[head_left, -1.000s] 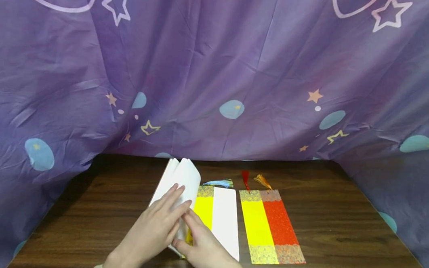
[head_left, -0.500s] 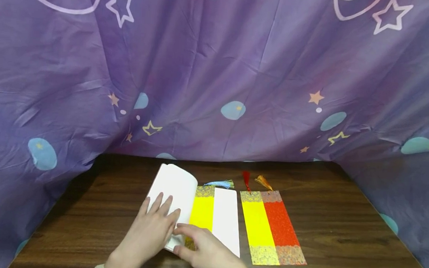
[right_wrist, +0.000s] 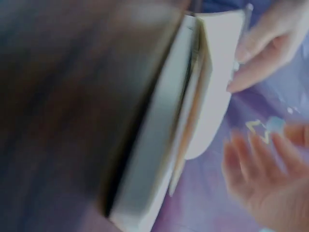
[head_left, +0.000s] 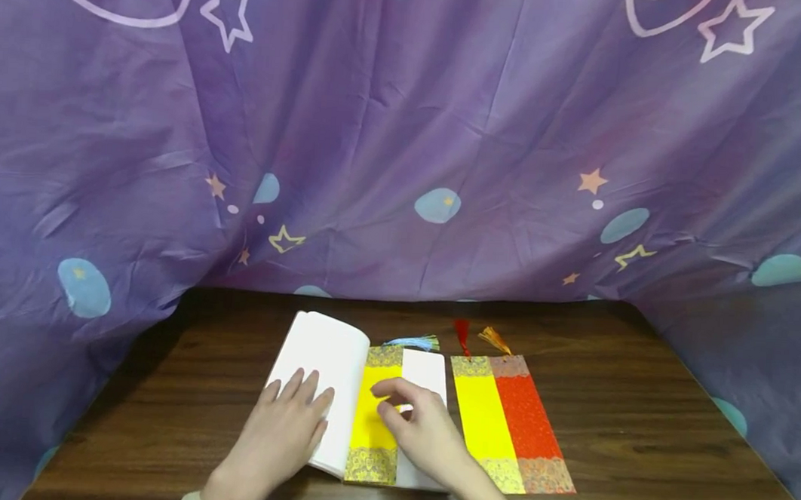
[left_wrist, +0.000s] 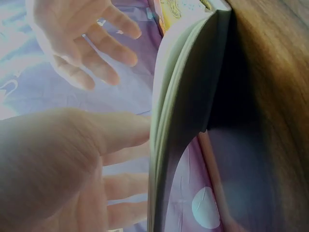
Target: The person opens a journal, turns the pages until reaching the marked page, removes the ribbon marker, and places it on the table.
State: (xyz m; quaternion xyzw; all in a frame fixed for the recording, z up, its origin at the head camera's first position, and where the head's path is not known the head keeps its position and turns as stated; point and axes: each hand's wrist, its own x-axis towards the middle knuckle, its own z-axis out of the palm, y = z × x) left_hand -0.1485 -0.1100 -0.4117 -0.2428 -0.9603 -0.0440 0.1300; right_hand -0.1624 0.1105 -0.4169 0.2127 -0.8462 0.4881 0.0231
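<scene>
A white blank book (head_left: pixel 313 351) lies open on the dark wooden table (head_left: pixel 635 443). My left hand (head_left: pixel 295 404) rests flat on its left page, fingers straight. A yellow bookmark (head_left: pixel 372 430) with a blue tassel (head_left: pixel 412 343) lies along the inner edge of the right page. My right hand (head_left: pixel 402 409) sits over that page, with loosely bent fingers touching the bookmark's middle. In the left wrist view the book's page edges (left_wrist: pixel 169 121) curve beside my left palm (left_wrist: pixel 63 169). The right wrist view is blurred and shows the book (right_wrist: pixel 164 145).
Two more bookmarks lie side by side to the right of the book, one yellow (head_left: pixel 483 420) and one red (head_left: pixel 530 423), with red and orange tassels. A purple cloth (head_left: pixel 405 167) with stars and moons hangs behind and drapes over both sides of the table.
The raised left pages have been pressed down flat. My right hand moved from the book's near edge up onto the bookmark, whose lower end now shows.
</scene>
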